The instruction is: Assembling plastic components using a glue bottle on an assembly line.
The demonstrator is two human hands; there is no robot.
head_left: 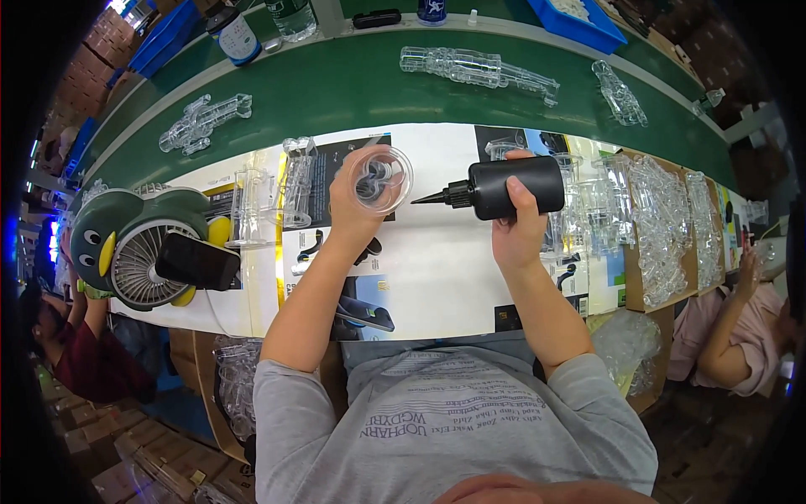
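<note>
My left hand [351,197] is closed around a clear plastic cup-shaped piece [398,186]. Its round open end faces up, and curved shapes show inside it. In my right hand [522,231] lies a black squeeze bottle [537,183], tipped on its side with the thumb across it. The bottle's thin pointed nozzle points left at the clear piece, its tip close to the rim; whether they touch I cannot tell. Beside my left hand stand clear plastic parts [295,181], and more clear parts [600,206] sit right of the bottle.
A penguin-shaped fan [138,244] with a dark phone [197,261] against it stands at left. A cardboard box [634,277] of clear parts is at right. Along the green belt [336,92] lie clear assemblies [470,67]. Other people sit at both sides.
</note>
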